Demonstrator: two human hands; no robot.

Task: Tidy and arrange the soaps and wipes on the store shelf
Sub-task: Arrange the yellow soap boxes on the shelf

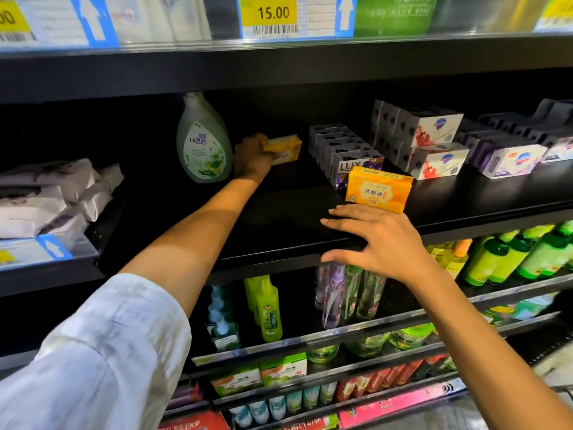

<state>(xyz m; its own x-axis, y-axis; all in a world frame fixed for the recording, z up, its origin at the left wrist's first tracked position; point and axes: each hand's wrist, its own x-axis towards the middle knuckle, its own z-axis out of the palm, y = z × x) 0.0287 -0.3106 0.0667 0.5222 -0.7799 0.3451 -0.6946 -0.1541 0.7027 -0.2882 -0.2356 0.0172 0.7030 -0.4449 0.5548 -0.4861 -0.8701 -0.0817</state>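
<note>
My left hand reaches deep into the dark shelf and grips a yellow soap box beside a green liquid soap bottle. A second yellow soap box stands near the shelf's front edge. My right hand lies just below it with fingers spread over the shelf edge, holding nothing. To the right stand a row of purple LUX soap boxes, stacked white soap boxes with a red flower and white-purple soap boxes. White wipes packs are piled at the far left.
A higher shelf carries a yellow 15.00 price tag. Lower shelves hold green bottles, a yellow-green bottle, purple spray bottles and small boxes. A wide bare stretch of shelf lies between the green bottle and the LUX row.
</note>
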